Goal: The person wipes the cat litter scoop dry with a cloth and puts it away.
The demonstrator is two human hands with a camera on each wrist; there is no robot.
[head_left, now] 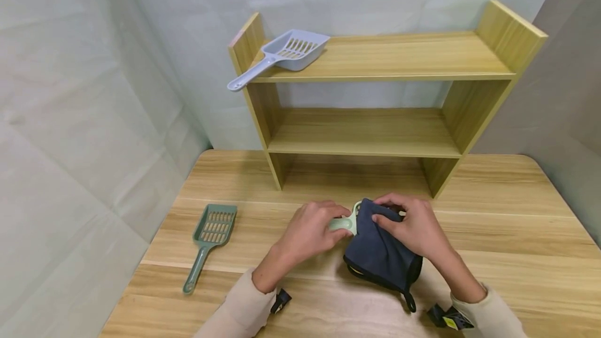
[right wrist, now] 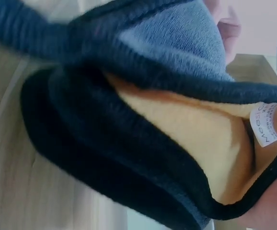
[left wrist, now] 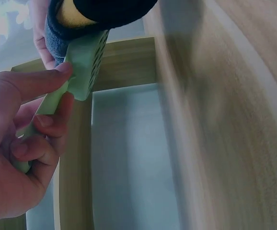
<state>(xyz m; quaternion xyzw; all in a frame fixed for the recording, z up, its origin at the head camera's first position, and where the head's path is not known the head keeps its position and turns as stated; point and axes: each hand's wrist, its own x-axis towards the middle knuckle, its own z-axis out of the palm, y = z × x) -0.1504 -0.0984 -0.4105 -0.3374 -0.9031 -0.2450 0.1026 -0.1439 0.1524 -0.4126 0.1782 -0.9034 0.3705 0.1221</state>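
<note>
My left hand grips the handle of a light green litter scoop, fingers curled round it. In the left wrist view the scoop's slotted head shows beneath the fabric. A dark blue cleaning cloth with black edging and a hanging loop drapes over most of that head. My right hand pinches the cloth against the scoop's far side, thumb on top. Up close in the right wrist view, the cloth's yellow underside and a white label are visible.
A dark green litter scoop lies on the table to the left. Behind the hands stands a wooden shelf. On its top board rests a lilac-grey litter scoop, handle jutting past the left front edge. Pale cloth walls surround the table.
</note>
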